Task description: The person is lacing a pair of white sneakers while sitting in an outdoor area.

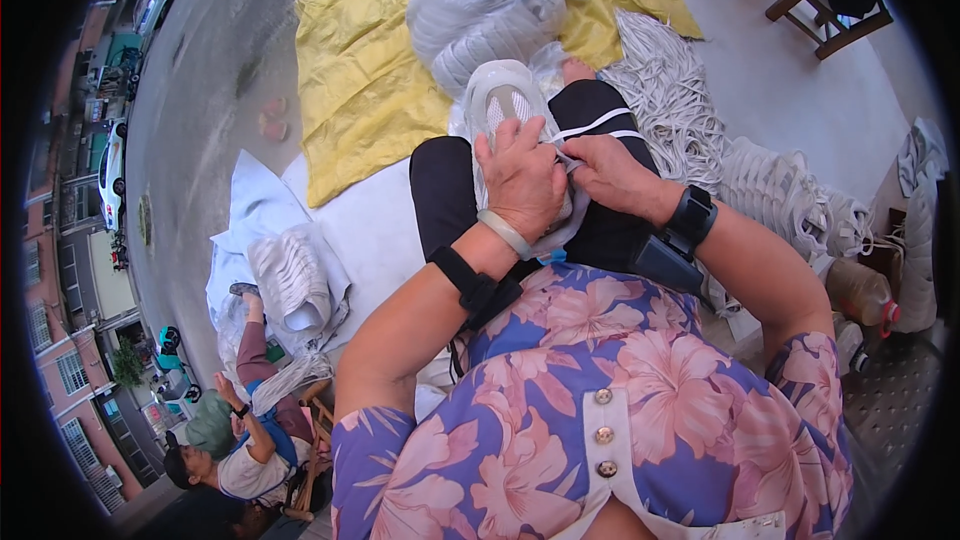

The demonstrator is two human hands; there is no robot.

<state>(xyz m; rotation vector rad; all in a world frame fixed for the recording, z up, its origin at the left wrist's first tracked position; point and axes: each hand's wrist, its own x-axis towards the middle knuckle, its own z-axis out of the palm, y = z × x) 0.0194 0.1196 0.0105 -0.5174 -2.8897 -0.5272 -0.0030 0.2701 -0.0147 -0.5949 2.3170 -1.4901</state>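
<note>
A light grey and white sneaker (501,80) lies across my lap, its toe pointing away from me. My left hand (524,175) lies over the sneaker's opening and grips its upper, fingers bent. Close beside it on the right, my right hand (618,178) is closed in a pinch on a white shoelace (600,124). A loop of that lace runs out over my dark trouser leg. The fingertips of both hands and the sneaker's heel are partly hidden.
A clear plastic bag of pale shoes (490,15) sits on a yellow sheet (365,70) ahead. Right of it lies a heap of white laces (668,90); rows of sneakers (770,185) stand farther right. Stacked shoe parts (290,275) and a seated person (262,450) are at left; a wooden stool (830,25) is far right.
</note>
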